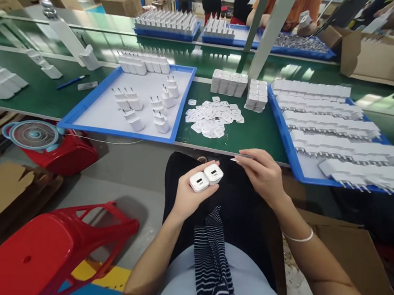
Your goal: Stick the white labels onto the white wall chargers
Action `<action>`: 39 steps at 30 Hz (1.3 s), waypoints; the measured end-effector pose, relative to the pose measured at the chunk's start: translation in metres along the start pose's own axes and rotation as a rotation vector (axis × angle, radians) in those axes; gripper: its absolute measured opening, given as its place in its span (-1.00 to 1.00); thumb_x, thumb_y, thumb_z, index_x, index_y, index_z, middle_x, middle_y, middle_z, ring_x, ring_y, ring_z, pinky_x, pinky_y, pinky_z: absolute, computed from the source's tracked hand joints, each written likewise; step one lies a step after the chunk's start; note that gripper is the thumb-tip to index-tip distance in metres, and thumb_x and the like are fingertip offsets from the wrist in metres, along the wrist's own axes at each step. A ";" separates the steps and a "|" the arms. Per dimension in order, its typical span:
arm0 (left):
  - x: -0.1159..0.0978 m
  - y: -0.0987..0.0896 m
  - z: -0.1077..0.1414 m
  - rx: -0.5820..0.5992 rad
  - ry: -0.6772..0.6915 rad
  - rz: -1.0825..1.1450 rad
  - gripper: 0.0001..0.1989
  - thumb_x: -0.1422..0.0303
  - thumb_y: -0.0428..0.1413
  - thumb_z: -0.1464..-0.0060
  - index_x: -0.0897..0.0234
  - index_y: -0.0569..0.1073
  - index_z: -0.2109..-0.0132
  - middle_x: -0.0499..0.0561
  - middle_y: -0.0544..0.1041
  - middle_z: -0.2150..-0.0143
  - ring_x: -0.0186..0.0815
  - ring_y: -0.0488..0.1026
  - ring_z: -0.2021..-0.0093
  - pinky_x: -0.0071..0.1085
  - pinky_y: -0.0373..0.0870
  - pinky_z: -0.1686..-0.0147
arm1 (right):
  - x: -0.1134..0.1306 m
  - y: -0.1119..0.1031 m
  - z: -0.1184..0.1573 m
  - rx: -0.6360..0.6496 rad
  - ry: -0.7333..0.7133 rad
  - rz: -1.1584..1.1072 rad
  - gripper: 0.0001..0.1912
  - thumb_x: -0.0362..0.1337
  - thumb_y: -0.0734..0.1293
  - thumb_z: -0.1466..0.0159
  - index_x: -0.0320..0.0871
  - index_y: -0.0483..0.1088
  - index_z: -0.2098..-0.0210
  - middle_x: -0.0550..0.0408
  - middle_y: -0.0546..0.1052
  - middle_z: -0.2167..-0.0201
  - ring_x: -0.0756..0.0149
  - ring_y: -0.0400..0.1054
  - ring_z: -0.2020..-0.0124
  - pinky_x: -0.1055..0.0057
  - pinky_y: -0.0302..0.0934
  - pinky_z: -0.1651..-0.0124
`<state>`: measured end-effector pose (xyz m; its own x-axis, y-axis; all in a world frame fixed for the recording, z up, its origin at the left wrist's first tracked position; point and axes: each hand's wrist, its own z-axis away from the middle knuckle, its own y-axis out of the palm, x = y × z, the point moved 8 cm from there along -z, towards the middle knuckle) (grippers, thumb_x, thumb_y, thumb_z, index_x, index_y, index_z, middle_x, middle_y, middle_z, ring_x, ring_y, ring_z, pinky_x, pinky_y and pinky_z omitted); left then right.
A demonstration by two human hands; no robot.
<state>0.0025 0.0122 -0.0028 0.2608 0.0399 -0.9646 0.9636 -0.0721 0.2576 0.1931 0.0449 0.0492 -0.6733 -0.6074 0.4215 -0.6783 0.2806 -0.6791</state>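
Note:
Two white USB plug chargers lie side by side in my left hand, their port faces turned up and its fingers wrapped round them. To the right, my right hand is pinched closed over my lap; a thin edge shows between its fingers, too small to make out. Beyond both hands, a loose pile of small white cover plates lies on the green bench. Behind it stand stacks of white plates. On the left a blue-rimmed tray bears several white plug chargers.
A second blue tray at right holds rows of white chargers. A pen lies at left on the bench. Red stools, a fan and cardboard stand below. People work across the bench.

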 end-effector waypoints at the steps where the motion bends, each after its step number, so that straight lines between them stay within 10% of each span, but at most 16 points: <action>1: -0.005 0.005 0.001 0.004 0.020 -0.051 -0.48 0.46 0.39 0.03 0.19 0.58 -0.13 0.16 0.60 -0.16 -0.05 0.58 -0.15 -0.18 0.47 -0.22 | 0.010 -0.012 0.004 -0.099 -0.005 -0.063 -0.82 -0.40 0.35 -0.37 -0.13 0.63 0.16 -0.11 0.66 0.10 0.12 0.56 0.10 0.17 0.48 0.01; 6: -0.027 0.025 0.009 0.020 0.110 -0.233 -0.50 0.50 0.34 -0.02 0.17 0.58 -0.14 0.09 0.62 -0.15 -0.15 0.59 -0.13 -0.37 0.55 -0.10 | 0.056 -0.040 0.014 -0.241 -0.029 -0.275 -0.58 -0.56 0.43 -0.27 -0.01 0.61 -0.02 0.05 0.68 0.05 0.23 0.62 0.10 0.32 0.55 0.02; 12: -0.030 0.035 0.011 0.029 0.083 -0.244 -0.50 0.49 0.34 -0.03 0.20 0.56 -0.15 0.09 0.62 -0.14 -0.13 0.60 -0.12 -0.30 0.55 -0.14 | 0.052 -0.054 0.019 -0.356 0.072 -0.265 -0.52 -0.59 0.43 -0.25 0.06 0.61 -0.03 0.12 0.70 0.12 0.23 0.64 0.18 0.32 0.59 0.10; 39: -0.051 0.052 0.014 0.060 0.248 -0.528 -0.46 0.53 0.29 -0.07 0.16 0.52 -0.20 0.04 0.61 -0.17 -0.18 0.61 -0.09 -0.32 0.56 -0.12 | 0.085 -0.054 0.013 -0.001 -0.211 -0.102 -0.41 -0.65 0.29 -0.28 -0.21 0.42 -0.26 -0.14 0.63 -0.05 0.07 0.54 -0.11 0.21 0.54 -0.14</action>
<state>0.0383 -0.0075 0.0589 -0.2404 0.3176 -0.9172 0.9637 -0.0346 -0.2646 0.1761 -0.0316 0.1141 -0.5250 -0.7747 0.3525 -0.7398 0.2107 -0.6390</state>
